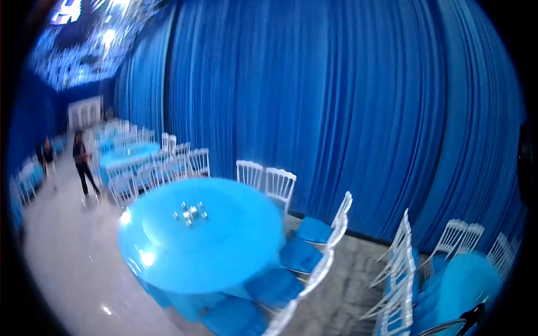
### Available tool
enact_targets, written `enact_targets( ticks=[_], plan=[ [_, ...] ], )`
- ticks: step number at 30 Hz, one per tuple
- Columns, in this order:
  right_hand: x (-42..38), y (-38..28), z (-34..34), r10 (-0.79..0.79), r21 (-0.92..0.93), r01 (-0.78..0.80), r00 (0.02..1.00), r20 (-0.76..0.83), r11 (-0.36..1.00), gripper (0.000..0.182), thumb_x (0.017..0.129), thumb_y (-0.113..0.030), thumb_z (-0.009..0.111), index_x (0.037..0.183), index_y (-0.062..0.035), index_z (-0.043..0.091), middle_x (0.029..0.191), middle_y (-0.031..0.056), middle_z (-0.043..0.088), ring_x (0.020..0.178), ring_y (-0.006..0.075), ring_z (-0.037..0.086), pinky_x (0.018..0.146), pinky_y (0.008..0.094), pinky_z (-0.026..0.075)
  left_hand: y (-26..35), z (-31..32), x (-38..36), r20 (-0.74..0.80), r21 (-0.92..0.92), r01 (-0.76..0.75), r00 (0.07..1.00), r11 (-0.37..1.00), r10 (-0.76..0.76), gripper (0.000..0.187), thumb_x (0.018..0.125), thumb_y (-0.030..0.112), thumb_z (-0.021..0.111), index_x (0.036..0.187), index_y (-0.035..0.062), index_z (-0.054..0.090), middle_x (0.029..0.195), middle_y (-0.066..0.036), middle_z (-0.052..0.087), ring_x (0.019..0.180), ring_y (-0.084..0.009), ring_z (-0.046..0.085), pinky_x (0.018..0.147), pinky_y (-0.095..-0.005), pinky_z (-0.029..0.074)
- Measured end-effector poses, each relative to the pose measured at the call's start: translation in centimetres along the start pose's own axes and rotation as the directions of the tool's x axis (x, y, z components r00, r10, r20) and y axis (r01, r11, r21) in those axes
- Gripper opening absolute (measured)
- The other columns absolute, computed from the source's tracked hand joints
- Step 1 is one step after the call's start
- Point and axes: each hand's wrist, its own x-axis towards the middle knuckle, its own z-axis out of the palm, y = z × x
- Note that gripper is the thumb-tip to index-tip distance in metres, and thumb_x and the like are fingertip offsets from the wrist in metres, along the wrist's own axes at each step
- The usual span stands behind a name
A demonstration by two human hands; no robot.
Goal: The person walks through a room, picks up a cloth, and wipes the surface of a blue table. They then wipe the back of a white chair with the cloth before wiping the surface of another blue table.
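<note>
Neither of the person's hands is in view, so their grip cannot be told. The nearest thing is a round blue table (224, 246) at about 7 o'clock, ringed by white chairs (330, 235); being round, it has no long axis. Walking the aisle well likely means skirting the chairs.

Round blue table (224, 246) (white chairs (280, 187) around).
</note>
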Motion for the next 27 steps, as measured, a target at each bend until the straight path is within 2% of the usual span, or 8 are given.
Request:
enact_targets(
  ticks=[3,5,7,9,11,15,19,27],
  plan=[
    [2.3,0.3,3.8,0.083,-0.092,-0.079,0.996,0.042,0.993,0.031,0.103,-0.030,0.061,0.119,-0.0042,0.066,0.105,0.0242,0.070,0.099,0.0449,0.070,0.085,0.0575,0.056,-2.8,4.8,-5.0,-0.191,0.357,-0.258,0.921,0.898,0.341,0.029,0.103,0.030,0.071,0.110,0.0024,0.075,0.100,-0.020,0.077,0.094,-0.0378,0.074,0.083,-0.0452,0.060],
    [3.4,0.5,8.1,0.051,-0.156,-0.039,0.996,0.072,0.987,0.031,0.103,-0.031,0.061,0.120,-0.0048,0.066,0.104,0.0247,0.071,0.099,0.0459,0.071,0.084,0.0582,0.057,-3.3,3.8,-3.8,0.149,-0.161,0.180,0.976,0.970,-0.157,0.047,0.099,0.048,0.065,0.109,0.0047,0.082,0.107,-0.030,0.077,0.101,-0.0503,0.073,0.091,-0.0540,0.058],
    [4.8,-4.6,9.8,0.031,-0.202,-0.026,0.999,0.025,0.979,0.032,0.102,-0.031,0.060,0.121,-0.0065,0.069,0.107,0.0230,0.073,0.099,0.0448,0.072,0.085,0.0570,0.057,-7.1,3.6,-5.9,0.231,-0.424,-0.113,0.946,0.899,0.227,0.056,0.101,0.051,0.068,0.135,0.0061,0.074,0.128,-0.031,0.073,0.120,-0.0476,0.069,0.102,-0.0529,0.055],
    [7.6,-8.2,12.8,0.049,-0.030,-0.048,0.999,0.021,0.998,0.029,0.101,-0.029,0.060,0.114,-0.0051,0.069,0.109,0.0245,0.074,0.099,0.0484,0.071,0.083,0.0572,0.056,-2.1,-8.6,-12.3,0.309,-0.559,-0.002,0.927,0.829,0.211,0.067,0.101,0.051,0.073,0.151,0.0063,0.063,0.140,-0.027,0.071,0.131,-0.0418,0.067,0.109,-0.0506,0.052],
    [9.7,-17.9,12.7,0.035,0.059,-0.021,0.967,-0.251,0.998,0.033,0.098,-0.020,0.063,0.126,-0.0058,0.072,0.119,0.0200,0.075,0.107,0.0416,0.073,0.093,0.0509,0.058,-5.9,-13.6,-14.6,0.293,-0.322,-0.015,0.949,0.947,0.115,0.074,0.096,0.046,0.081,0.155,0.0057,0.059,0.139,-0.022,0.073,0.130,-0.0366,0.069,0.110,-0.0478,0.053],
    [14.5,-26.4,17.9,-0.172,0.124,0.191,0.973,-0.153,0.974,0.039,0.099,-0.014,0.069,0.137,-0.0028,0.067,0.135,0.0196,0.063,0.123,0.0428,0.064,0.100,0.0522,0.053,-9.8,-24.6,-19.8,0.299,-0.375,-0.012,0.945,0.927,0.133,0.065,0.090,0.040,0.089,0.141,0.0032,0.071,0.136,-0.022,0.074,0.124,-0.0357,0.072,0.106,-0.0467,0.056],
    [18.4,-32.4,20.4,-0.238,0.103,0.231,0.970,0.055,0.967,0.043,0.096,-0.022,0.073,0.138,-0.0124,0.069,0.126,0.0153,0.069,0.111,0.0415,0.070,0.090,0.0504,0.056,-9.7,-32.6,-21.6,0.202,-0.178,-0.053,0.975,0.983,0.089,0.035,0.085,0.009,0.086,0.119,0.0041,0.080,0.118,-0.015,0.080,0.103,-0.0264,0.076,0.086,-0.0391,0.060],
    [27.5,-35.0,22.4,-0.158,0.228,0.196,0.971,-0.177,0.954,0.027,0.097,-0.029,0.074,0.116,-0.0090,0.077,0.094,0.0203,0.076,0.093,0.0450,0.073,0.081,0.0544,0.057,-11.3,-39.0,-22.8,0.080,-0.259,0.196,0.980,0.946,-0.182,0.022,0.098,0.017,0.079,0.103,-0.0042,0.081,0.083,-0.015,0.077,0.074,-0.0173,0.062,0.072,-0.0360,0.054]
  ],
)
